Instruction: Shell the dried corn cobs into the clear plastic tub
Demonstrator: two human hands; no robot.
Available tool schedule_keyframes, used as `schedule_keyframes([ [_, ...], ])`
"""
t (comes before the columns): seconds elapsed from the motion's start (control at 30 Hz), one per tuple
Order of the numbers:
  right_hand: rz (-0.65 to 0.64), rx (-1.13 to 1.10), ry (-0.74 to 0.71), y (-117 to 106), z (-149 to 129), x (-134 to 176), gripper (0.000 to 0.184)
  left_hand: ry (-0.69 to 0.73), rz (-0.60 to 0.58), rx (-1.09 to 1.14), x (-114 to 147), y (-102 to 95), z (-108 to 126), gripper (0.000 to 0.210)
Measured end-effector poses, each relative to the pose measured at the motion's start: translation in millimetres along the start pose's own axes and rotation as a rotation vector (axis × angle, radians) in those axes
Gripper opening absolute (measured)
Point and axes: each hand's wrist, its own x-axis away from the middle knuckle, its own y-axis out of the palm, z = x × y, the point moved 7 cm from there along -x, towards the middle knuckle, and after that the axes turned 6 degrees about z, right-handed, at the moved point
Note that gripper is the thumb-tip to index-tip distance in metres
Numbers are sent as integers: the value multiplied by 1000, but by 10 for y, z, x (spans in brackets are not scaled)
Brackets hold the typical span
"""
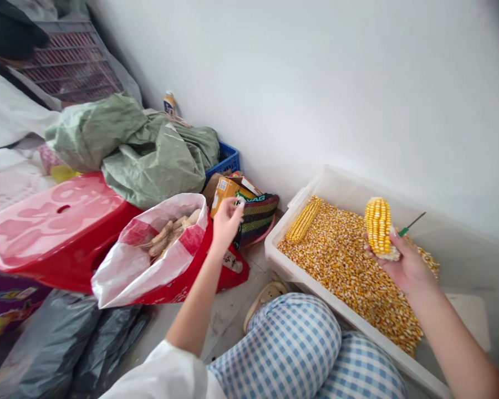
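My right hand [410,263] is closed round a short, broken piece of corn cob [377,224], yellow kernels still on it, above a bin of loose kernels. The same hand also holds a green-handled screwdriver [404,230], its thin metal shaft pointing up and to the right. Loose corn kernels [349,277] are heaped in the white plastic bin [289,266], and a whole ear of corn [303,220] lies on their left end. My left hand [227,221] is raised beside the red-and-white bag [125,277], fingers pinched together; a whitish bit at the fingertips is too small to name.
Stripped cobs [170,235] lie inside the bag. Left of it stands a red plastic stool [66,233], with green sacking [158,155] behind. A blue crate [228,158], an orange box [224,194] and a striped shoe-like item [258,216] sit near the white wall [316,83].
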Motion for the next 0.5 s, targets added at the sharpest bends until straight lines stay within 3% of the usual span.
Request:
schedule_keyframes([
  [0.07,-14,-11,2,45,3,26,26,-274,-153,-161,-65,-18,-693,34],
  [0.17,-40,-7,5,115,-11,78,26,-361,-287,-506,-178,82,-1298,31],
  [0.3,-52,-13,3,167,-50,129,28,-121,-509,-1109,-426,429,-1536,22],
  [0.5,-106,-23,11,232,-100,166,29,-200,-607,-1248,-748,662,-1730,26],
])
